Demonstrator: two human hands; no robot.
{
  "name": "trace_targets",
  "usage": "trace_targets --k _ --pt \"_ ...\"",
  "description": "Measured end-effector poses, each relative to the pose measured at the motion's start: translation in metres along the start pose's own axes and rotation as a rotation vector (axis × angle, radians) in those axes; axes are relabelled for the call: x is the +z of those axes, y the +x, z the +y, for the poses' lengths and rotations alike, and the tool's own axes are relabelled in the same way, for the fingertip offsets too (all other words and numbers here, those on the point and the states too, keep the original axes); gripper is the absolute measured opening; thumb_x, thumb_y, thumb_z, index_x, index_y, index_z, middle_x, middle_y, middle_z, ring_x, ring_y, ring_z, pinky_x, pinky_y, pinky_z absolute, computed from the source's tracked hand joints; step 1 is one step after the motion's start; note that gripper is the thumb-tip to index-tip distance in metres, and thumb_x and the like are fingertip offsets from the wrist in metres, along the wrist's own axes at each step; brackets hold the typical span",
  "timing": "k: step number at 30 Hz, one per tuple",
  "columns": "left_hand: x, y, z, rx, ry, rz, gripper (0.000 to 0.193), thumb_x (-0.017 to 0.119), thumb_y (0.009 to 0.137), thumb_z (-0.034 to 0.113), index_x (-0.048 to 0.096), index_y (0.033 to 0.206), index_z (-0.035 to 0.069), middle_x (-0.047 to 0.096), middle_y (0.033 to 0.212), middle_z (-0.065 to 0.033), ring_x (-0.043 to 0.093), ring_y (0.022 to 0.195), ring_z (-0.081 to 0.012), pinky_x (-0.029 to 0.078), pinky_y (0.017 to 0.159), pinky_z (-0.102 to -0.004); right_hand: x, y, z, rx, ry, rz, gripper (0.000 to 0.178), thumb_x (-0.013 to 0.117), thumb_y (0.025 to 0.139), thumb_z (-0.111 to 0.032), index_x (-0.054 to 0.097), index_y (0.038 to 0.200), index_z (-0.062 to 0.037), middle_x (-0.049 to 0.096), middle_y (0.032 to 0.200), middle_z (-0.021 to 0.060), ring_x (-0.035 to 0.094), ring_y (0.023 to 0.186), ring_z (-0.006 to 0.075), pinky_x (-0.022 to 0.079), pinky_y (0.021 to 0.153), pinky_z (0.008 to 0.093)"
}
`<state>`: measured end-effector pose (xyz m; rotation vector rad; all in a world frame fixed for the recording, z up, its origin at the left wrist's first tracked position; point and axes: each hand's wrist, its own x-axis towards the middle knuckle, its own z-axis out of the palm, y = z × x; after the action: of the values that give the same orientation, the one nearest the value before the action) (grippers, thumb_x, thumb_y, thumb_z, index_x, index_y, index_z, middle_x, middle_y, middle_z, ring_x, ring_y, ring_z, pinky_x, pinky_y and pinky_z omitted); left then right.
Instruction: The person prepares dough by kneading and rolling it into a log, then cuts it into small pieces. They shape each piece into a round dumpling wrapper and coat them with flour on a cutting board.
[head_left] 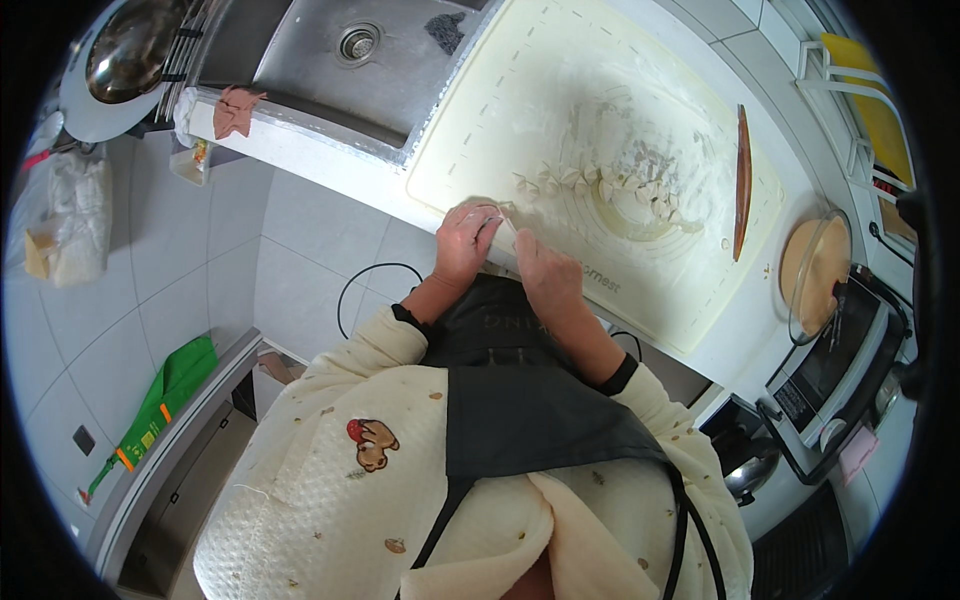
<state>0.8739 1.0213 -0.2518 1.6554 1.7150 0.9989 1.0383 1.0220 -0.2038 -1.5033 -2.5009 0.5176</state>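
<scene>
So both hands are up at the near edge of the pale mat, closer to its near left corner than the right one. There's a small pale piece between them, and I'd guess it's dough given all the flour around. The left hand has its fingers curled in with the thumb against the piece, and the right hand pinches it from the other side. The exact contact is partly hidden by the fingers.

As for handling, I'd expect it to be light, soft and stretchy, tacky where there's no flour and a bit slippery where there is. Probably tears if you pull hard, so I'd take it by the rim with the finger pads and go easy on the middle.

More small dough pieces sit in a loose row around the mat's middle. A brown rolling pin lies toward the far right corner, and a tan bowl is on the counter past the right edge.

Writing: there's grey lettering along the mat's near edge, and faint letters on the dark apron. The long green thing with orange bands has printing too small to read.
</scene>
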Motion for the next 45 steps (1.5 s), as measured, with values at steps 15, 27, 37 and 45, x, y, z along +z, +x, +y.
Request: trace_targets --k 15,27,37,45 --pt "-0.001 0.003 -0.002 0.025 0.029 0.011 0.009 0.071 0.083 0.008 0.069 0.091 0.006 0.070 0.096 -0.0080 0.065 0.087 -0.0300 0.052 0.078 -0.0371 -0.012 0.009 -0.009 -0.024 -0.097 -0.038 0.008 0.056 0.086 -0.007 0.051 0.092 -0.0083 0.062 0.071 0.0066 0.067 0.060 0.0251 0.053 0.051 0.0371" --pt "-0.004 0.008 -0.002 0.100 0.012 -0.004 0.009 0.071 0.080 0.007 0.068 0.089 0.007 0.069 0.096 -0.0075 0.066 0.087 -0.0283 0.052 0.077 -0.0362 -0.009 0.013 -0.005 0.014 -0.072 -0.127 0.008 0.055 0.087 -0.007 0.050 0.093 -0.0072 0.064 0.072 0.0076 0.068 0.063 0.0261 0.054 0.054 0.0376" --pt "-0.003 0.003 -0.010 0.068 0.018 -0.091 0.025 0.075 0.077 0.012 0.064 0.099 0.004 0.066 0.101 -0.0124 0.062 0.095 -0.0343 0.049 0.083 -0.0419 0.024 0.021 0.011 0.034 -0.046 0.152 0.031 0.056 0.093 -0.013 0.059 0.124 -0.0129 0.065 0.076 0.0099 0.065 0.062 0.0300 0.052 0.052 0.0401" --pt "0.012 0.008 -0.008 -0.022 0.129 -0.103 0.034 0.079 0.073 0.012 0.063 0.102 0.002 0.062 0.106 -0.0162 0.058 0.102 -0.0359 0.048 0.088 -0.0441 -0.076 0.005 0.075 0.347 0.117 0.481 0.015 0.054 0.101 -0.024 0.058 0.107 -0.0103 0.065 0.090 0.0116 0.062 0.066 0.0363 0.049 0.054 0.0433"
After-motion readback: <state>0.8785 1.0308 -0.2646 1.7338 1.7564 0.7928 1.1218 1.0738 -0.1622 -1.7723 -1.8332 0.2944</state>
